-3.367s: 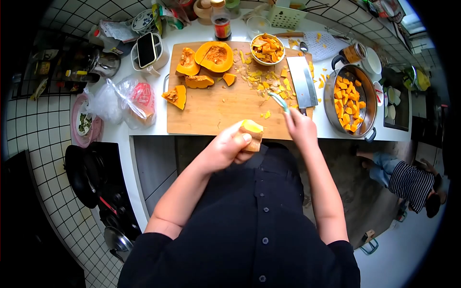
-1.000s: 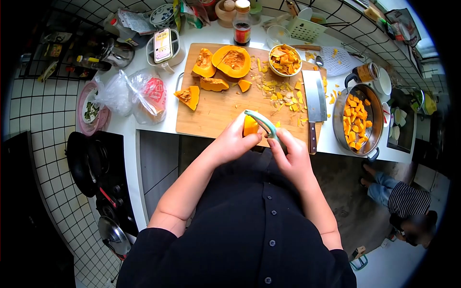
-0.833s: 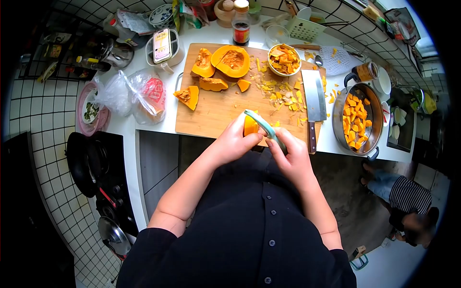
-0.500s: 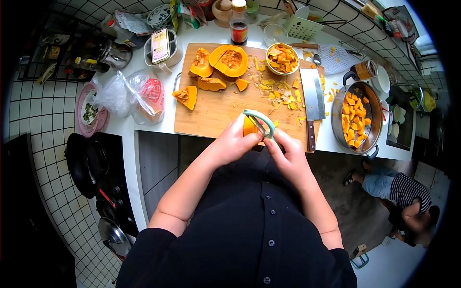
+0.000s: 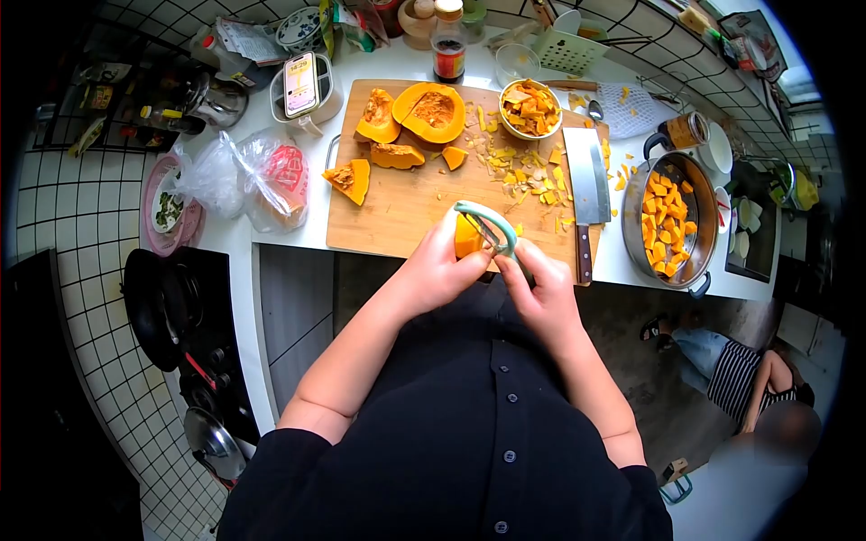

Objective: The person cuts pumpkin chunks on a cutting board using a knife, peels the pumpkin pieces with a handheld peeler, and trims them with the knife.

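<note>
In my left hand (image 5: 438, 267) is a small piece of pumpkin (image 5: 466, 238), its orange flesh showing between the fingers. A mint-green peeler (image 5: 492, 219) is gripped by my right hand (image 5: 547, 287), its blade against the pumpkin piece. Both hands are close together above the near edge of the wooden cutting board (image 5: 397, 230). On the board lie a pumpkin half (image 5: 431, 113), several cut wedges such as the one at the left (image 5: 350, 183), and scattered peel scraps (image 5: 532, 171). A cleaver (image 5: 588, 185) rests along the board's right side, handle toward me.
A bowl of peelings (image 5: 530, 110) stands at the board's back right. Right of the board is a steel pot (image 5: 633, 225) holding pumpkin chunks. Plastic bags (image 5: 275, 185) and a phone (image 5: 301, 88) on a container are at left. Another person (image 5: 740, 374) is at the lower right.
The peeler and pumpkin piece have shifted very slightly, both hands keeping their grip. At the lower right, the other person has changed posture.
</note>
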The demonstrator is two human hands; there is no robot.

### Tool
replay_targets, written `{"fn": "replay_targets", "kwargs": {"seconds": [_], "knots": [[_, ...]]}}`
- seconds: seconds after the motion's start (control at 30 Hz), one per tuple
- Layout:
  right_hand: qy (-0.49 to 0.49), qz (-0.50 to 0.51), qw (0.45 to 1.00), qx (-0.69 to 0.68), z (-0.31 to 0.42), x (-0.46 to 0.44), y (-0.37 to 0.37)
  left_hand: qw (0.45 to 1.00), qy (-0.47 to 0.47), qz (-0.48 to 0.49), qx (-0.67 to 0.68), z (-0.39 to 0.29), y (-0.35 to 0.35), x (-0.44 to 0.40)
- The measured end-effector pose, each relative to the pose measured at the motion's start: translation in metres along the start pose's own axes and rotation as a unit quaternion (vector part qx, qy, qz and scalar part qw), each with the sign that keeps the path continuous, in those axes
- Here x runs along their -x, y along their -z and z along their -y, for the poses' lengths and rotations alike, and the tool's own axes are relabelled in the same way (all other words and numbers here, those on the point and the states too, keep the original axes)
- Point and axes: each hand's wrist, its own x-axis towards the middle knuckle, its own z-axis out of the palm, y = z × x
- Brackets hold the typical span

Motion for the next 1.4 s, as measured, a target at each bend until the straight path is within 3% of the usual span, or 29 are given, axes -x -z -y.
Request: {"fn": "replay_targets", "kwargs": {"seconds": [0.13, 0.3, 0.4, 0.47, 0.57, 0.6, 0.67, 0.73, 0.77, 0.87, 1.17, 1.27, 1.4], "knots": [[0.003, 0.005, 1.0, 0.001, -0.002, 0.0, 0.0, 0.987, 0.132, 0.057, 0.077, -0.009, 0.007, 0.005], [0.01, -0.017, 0.999, 0.045, -0.006, -0.005, 0.003, 0.994, 0.08, 0.061, 0.032, -0.01, 0.003, 0.009], [0.009, -0.02, 0.998, 0.05, -0.007, -0.007, 0.005, 0.999, 0.034, 0.015, 0.031, -0.001, -0.002, 0.009], [0.022, -0.038, 0.998, 0.046, -0.009, -0.008, 0.001, 0.996, 0.042, 0.014, 0.074, -0.002, -0.002, 0.008], [0.003, -0.053, 0.983, 0.176, -0.032, -0.015, 0.005, 0.991, 0.041, 0.059, 0.11, -0.01, -0.005, 0.009], [-0.071, -0.069, 0.981, 0.166, -0.053, -0.02, 0.011, 0.989, 0.039, 0.084, 0.115, -0.014, -0.004, 0.01], [-0.116, -0.11, 0.976, 0.151, -0.072, -0.024, 0.029, 0.984, 0.069, 0.065, 0.149, -0.018, -0.001, 0.005], [-0.088, -0.135, 0.98, 0.113, -0.068, -0.025, 0.04, 0.977, 0.099, 0.038, 0.186, -0.019, 0.003, -0.001], [-0.072, -0.146, 0.982, 0.1, -0.064, -0.027, 0.041, 0.953, 0.108, 0.064, 0.277, -0.008, 0.013, -0.004], [-0.108, -0.111, 0.982, 0.106, -0.049, -0.026, 0.04, 0.933, 0.106, 0.09, 0.333, 0.004, 0.02, -0.012], [-0.147, -0.049, 0.973, -0.169, -0.018, -0.014, -0.001, 0.962, 0.099, -0.001, 0.255, 0.001, 0.005, -0.02], [-0.181, -0.025, 0.964, -0.193, -0.008, -0.01, -0.003, 0.96, 0.14, -0.009, 0.243, 0.015, 0.012, -0.018], [-0.168, -0.001, 0.973, -0.159, -0.01, -0.005, -0.013, 0.97, 0.111, -0.097, 0.192, 0.01, 0.004, -0.018]]}}
